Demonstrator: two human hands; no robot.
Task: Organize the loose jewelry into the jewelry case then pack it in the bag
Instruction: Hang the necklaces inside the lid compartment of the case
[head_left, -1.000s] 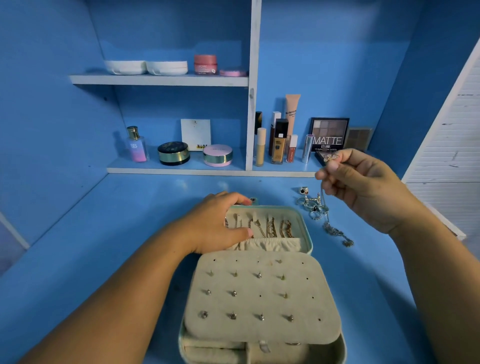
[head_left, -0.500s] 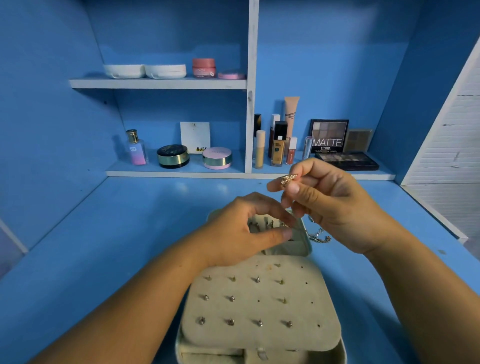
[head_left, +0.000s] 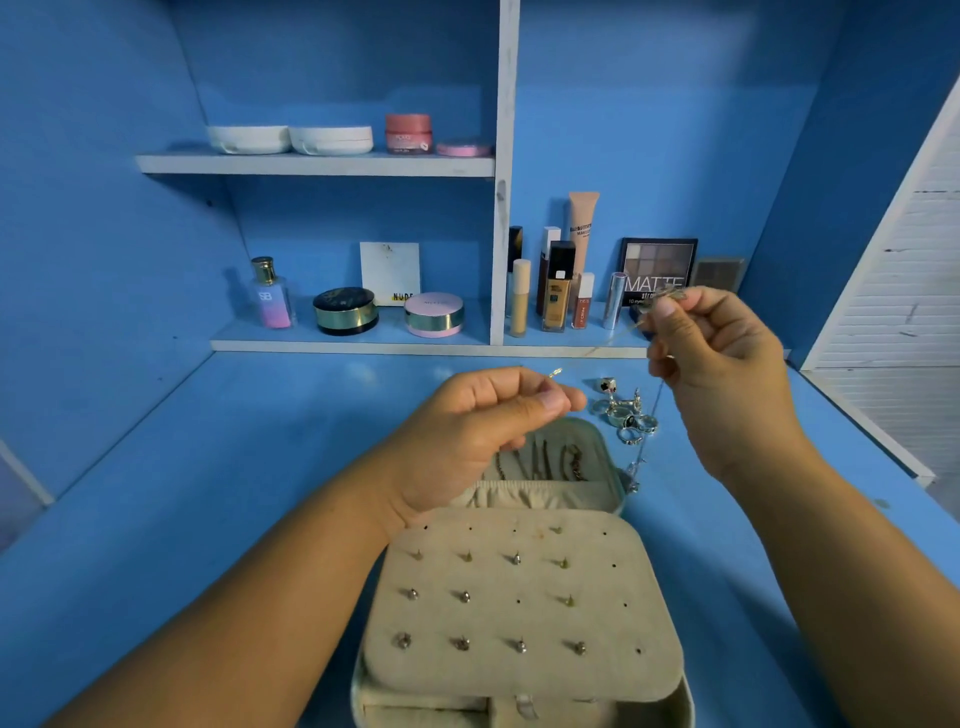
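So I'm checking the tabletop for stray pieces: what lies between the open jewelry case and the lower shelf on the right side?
In the head view, a small cluster of silver rings lies on the blue tabletop between the jewelry case and the lower shelf.

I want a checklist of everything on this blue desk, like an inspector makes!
Surface: blue desk, bare left.
Job's things: open case with studs; chain stretched between both hands; rings loose on desk; no bag seen.
Clutter: makeup and jars on shelves.
Grippers: left hand pinches one chain end, right hand the other.
Cables: nothing seen.
Surroundings: blue walls, white slats right.
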